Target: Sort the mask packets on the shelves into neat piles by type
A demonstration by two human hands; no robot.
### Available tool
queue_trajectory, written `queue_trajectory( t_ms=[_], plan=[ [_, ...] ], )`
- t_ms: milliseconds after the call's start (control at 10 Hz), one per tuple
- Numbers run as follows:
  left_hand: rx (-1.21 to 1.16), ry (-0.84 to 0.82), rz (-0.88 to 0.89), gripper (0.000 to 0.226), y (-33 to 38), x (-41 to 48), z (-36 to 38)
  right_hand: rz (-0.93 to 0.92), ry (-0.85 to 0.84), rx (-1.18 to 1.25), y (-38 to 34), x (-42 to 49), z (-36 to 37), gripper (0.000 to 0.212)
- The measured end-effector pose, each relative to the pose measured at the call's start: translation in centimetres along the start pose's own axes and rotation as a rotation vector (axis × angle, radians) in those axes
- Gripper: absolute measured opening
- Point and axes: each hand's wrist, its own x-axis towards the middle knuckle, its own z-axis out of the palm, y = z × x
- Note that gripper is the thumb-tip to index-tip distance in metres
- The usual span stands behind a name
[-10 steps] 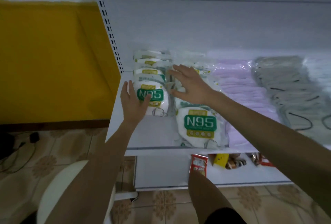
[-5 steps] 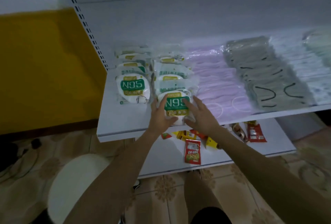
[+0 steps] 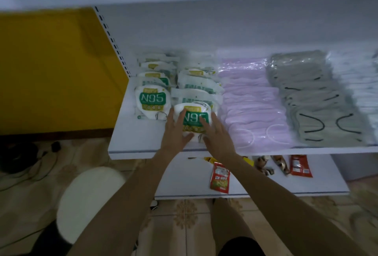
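Front N95 packet (image 3: 194,121): lies at the near end of the second column on the upper shelf (image 3: 131,145), just beside the pink masks, printed face up.
Left hand (image 3: 176,133): flat on the packet's left side, fingers spread; its grip is wide, pressing rather than closing round anything.
Right hand (image 3: 216,135): flat against the packet's right side, grip likewise wide, nothing enclosed.
Why held so: with a palm on each side, the packet can be squared and nudged into line with the column behind it, probably a tidying step.
Left N95 pile (image 3: 152,100): a separate column close by, its top packet also face up, apart from both hands.
Pink masks (image 3: 251,100): one overlapping run, front to back, already looking sorted.
Grey masks (image 3: 315,96): the next run to the right, black ear loops showing at the near end.
Lower shelf (image 3: 266,186): holds red sachets (image 3: 219,176) and small snack packets, not part of the sorting.
Progress: types appear grouped; straightening seems to be what is left.
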Motion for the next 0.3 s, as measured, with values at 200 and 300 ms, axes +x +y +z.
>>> queue_trajectory(
  t_ms=[200,300],
  plan=[
    [0.164,0.061,-0.014,0.070,1.6,-1.7,-1.6,-0.084,-0.005,-0.071,0.2,-1.7,-2.3,0.070],
    [0.147,0.063,-0.009,0.071,3.0,-3.7,-2.8,-0.049,-0.008,-0.059,-1.0,-3.7,-3.8,0.061]
  ],
)
